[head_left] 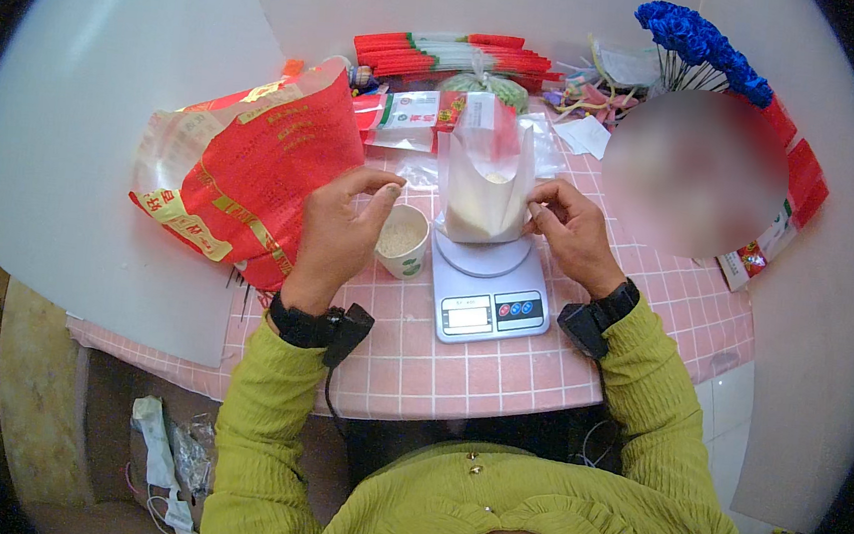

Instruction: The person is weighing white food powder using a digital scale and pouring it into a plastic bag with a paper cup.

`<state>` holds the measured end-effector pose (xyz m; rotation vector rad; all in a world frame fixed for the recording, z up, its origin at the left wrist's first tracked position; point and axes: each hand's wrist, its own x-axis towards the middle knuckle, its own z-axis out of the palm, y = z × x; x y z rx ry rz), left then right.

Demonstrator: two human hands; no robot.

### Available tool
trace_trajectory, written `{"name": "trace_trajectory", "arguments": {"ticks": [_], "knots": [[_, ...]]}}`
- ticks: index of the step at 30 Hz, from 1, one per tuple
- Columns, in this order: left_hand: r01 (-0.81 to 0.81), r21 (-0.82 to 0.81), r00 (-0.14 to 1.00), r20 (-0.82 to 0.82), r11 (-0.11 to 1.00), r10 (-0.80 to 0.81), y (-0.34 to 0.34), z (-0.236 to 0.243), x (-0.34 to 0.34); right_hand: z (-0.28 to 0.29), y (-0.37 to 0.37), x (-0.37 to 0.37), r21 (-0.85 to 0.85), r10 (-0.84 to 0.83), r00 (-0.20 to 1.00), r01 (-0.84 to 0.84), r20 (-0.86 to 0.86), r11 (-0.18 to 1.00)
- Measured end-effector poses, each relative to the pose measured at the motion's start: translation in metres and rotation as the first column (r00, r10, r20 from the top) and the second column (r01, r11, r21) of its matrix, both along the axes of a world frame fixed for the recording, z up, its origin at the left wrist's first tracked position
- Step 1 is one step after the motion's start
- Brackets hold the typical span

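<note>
A clear plastic bag (pixel 481 211), partly filled with white grains that look like rice, stands upright with its top gaping on a white kitchen scale (pixel 491 282). My right hand (pixel 578 234) is at the bag's right side, thumb and forefinger pinched on its edge. To the left, my left hand (pixel 348 226) hovers apart from the bag, its fingers bent and the thumb tip close to the forefinger; nothing shows between them. Just beside that hand, a white paper cup (pixel 404 240) with a green print holds pale grains.
A large red sack (pixel 265 159) leans open at the left. Behind the scale lie red-and-white packets (pixel 409 115), a stack of red-edged packaging (pixel 453 60) and a bag of green contents (pixel 491 89). Blue artificial flowers (pixel 700 43) rise at the back right, near a blurred area.
</note>
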<state>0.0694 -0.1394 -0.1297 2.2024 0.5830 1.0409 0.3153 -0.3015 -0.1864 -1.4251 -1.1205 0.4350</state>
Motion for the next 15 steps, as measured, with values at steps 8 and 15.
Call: {"name": "trace_trajectory", "arguments": {"ticks": [8, 15], "knots": [[-0.041, -0.178, 0.998, 0.033, 0.983, 0.048, 0.021, -0.037, -0.019, -0.003, 0.003, 0.005, 0.031, 0.081, 0.983, -0.077, -0.162, 0.997], [0.08, -0.406, 0.989, 0.146, 0.91, -0.022, 0.046, -0.066, -0.022, 0.002, 0.004, 0.001, 0.053, 0.088, 0.989, -0.082, -0.12, 0.995]]}}
